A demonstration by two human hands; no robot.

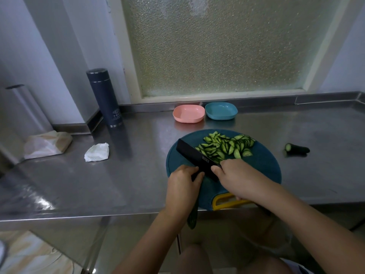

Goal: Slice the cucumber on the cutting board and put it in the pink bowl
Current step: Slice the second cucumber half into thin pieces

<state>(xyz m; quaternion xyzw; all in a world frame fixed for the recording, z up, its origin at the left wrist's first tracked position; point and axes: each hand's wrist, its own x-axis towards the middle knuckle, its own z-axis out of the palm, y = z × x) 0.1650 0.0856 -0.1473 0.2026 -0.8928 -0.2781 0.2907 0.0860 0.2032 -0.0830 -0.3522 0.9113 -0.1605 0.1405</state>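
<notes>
My left fingers hold the cucumber, poking past the table edge. My right fingers grip the knife; slices lie ahead.

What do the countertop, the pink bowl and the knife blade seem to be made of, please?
Countertop: likely stainless steel, brushed, showing blurred reflections. Pink bowl: probably matte plastic, uniform colour, no glare. Knife blade: black matte coating, perhaps over steel; cannot tell.

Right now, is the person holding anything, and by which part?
Yes. The right hand grips the black knife at its handle end, with the handle itself hidden. The left hand holds the uncut cucumber near its far end, beside the blade.
</notes>
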